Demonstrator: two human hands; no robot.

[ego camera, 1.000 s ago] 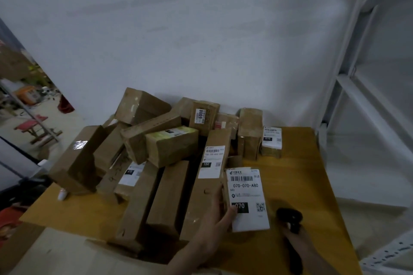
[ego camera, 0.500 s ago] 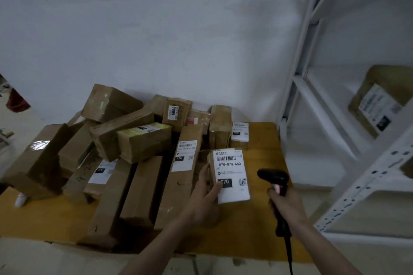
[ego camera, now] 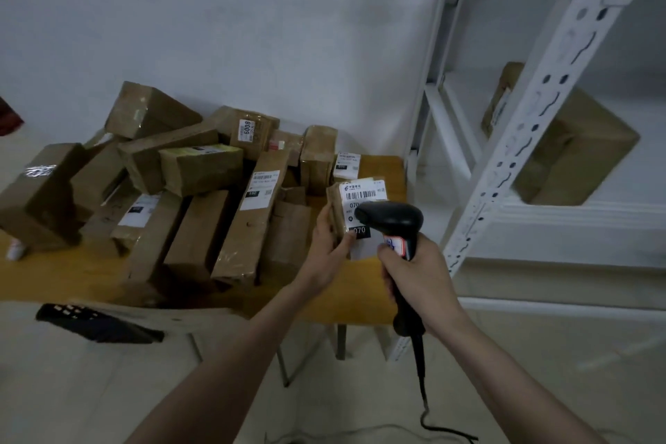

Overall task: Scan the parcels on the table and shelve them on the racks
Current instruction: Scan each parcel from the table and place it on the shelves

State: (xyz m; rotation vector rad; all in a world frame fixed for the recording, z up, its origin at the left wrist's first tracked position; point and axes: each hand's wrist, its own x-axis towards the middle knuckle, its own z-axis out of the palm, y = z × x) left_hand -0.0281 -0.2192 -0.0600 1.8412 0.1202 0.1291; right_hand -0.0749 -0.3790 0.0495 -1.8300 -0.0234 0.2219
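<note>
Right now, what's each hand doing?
Left hand: holding the small brown cardboard parcel with a white label.
Right hand: gripping the black handheld barcode scanner.

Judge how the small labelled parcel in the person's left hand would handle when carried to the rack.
Probably light: the left hand holds the small labelled parcel up alone, by one edge. Likely stiff, since its cardboard corners keep their box shape in the grip. Possibly slippery where glossy tape and the smooth label cover it, so a firm hold seems wise.
</note>
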